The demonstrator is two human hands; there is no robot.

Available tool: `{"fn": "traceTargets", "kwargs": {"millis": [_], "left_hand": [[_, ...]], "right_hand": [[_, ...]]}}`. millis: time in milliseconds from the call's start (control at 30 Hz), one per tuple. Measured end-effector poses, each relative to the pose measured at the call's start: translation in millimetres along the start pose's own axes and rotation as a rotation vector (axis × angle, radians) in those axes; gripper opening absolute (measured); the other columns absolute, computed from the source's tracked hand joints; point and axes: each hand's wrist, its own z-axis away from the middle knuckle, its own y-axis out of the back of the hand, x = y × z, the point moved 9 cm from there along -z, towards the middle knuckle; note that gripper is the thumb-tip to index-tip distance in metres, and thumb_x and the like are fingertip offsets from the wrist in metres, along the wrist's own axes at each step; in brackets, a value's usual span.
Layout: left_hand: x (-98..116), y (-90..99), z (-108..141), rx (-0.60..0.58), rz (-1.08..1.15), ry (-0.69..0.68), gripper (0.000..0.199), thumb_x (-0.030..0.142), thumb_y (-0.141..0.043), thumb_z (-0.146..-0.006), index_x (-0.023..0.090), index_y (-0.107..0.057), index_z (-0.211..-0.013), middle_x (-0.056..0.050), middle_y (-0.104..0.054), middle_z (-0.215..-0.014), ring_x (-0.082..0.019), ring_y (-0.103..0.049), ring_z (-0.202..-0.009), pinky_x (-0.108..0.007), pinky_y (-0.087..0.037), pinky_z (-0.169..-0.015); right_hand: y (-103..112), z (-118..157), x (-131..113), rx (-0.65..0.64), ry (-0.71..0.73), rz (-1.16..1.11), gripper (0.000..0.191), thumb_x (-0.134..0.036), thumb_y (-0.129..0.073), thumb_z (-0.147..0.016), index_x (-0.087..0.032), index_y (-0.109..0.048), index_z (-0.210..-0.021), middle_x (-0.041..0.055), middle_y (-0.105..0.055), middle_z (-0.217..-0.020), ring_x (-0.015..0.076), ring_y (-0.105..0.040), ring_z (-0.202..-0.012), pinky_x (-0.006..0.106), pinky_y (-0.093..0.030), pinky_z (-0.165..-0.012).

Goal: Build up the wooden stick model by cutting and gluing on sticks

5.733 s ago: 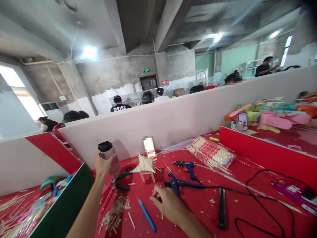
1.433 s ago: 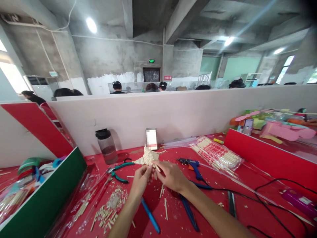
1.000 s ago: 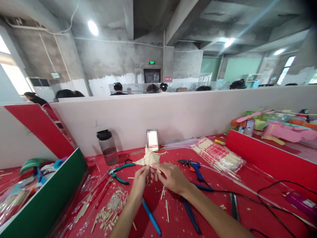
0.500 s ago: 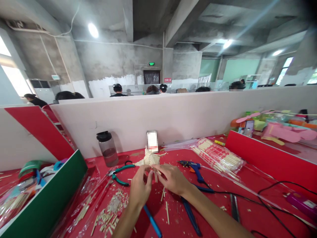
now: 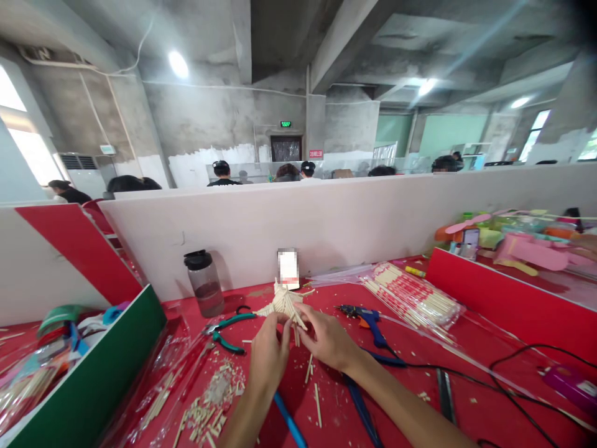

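A pale star-like model of thin wooden sticks (image 5: 282,301) stands at the centre, several arms pointing outward. My left hand (image 5: 269,351) is closed on its near left side, thumb and fingers at the lower sticks. From the right, my right hand (image 5: 329,339) pinches a near arm of the model; its fingertips are partly hidden. Green-handled pliers (image 5: 233,318) lie left of the hands, and a blue glue gun (image 5: 370,323) lies to the right. Below the hands are blue-handled pliers (image 5: 361,404) and a blue rod-like handle (image 5: 290,420).
Stick offcuts (image 5: 205,404) are scattered at the left. A water bottle (image 5: 204,286) and a phone (image 5: 288,270) stand by the white partition (image 5: 261,221). Packed sticks (image 5: 413,295) lie at the right, with a black cable (image 5: 448,368) nearby. Green (image 5: 97,379) and red (image 5: 504,298) dividers flank the table.
My right hand's fingers have spread slightly and shifted on the model, uncovering more of its near arm. My left hand stays at the model. The view has shifted slightly.
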Motion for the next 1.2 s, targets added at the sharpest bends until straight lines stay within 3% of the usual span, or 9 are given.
{"fn": "traceTargets", "kwargs": {"millis": [400, 567, 1200], "left_hand": [[-4, -3.4, -2, 0.005, 0.013, 0.050, 0.020, 0.041, -0.050, -0.093, 0.023, -0.059, -0.088, -0.002, -0.070, -0.082, -0.019, -0.064, -0.069, -0.027, -0.041, -0.066], [2, -1.7, -6, -0.040, -0.065, 0.025, 0.021, 0.041, -0.051, -0.093, 0.023, -0.058, -0.087, -0.001, -0.069, -0.077, -0.018, -0.062, -0.062, -0.026, -0.037, -0.062], [6, 0.9, -7, -0.052, -0.125, -0.012, 0.016, 0.037, -0.047, -0.096, 0.024, -0.057, -0.093, -0.002, -0.070, -0.082, -0.019, -0.064, -0.069, -0.025, -0.038, -0.064]], "right_hand": [[3, -1, 0, 0.017, -0.022, -0.040, 0.034, -0.024, -0.052, -0.094, -0.023, -0.051, -0.128, 0.0062, -0.073, -0.099, 0.0206, -0.070, -0.091, 0.032, -0.053, -0.084], [0, 0, 2, 0.003, -0.027, -0.046, 0.035, -0.025, -0.050, -0.095, -0.023, -0.050, -0.130, 0.0070, -0.073, -0.099, 0.0209, -0.070, -0.090, 0.031, -0.052, -0.082], [2, 0, -4, -0.007, 0.014, 0.028, 0.032, -0.024, -0.048, -0.096, -0.023, -0.054, -0.128, 0.0077, -0.072, -0.103, 0.0212, -0.068, -0.092, 0.031, -0.050, -0.082]]}}
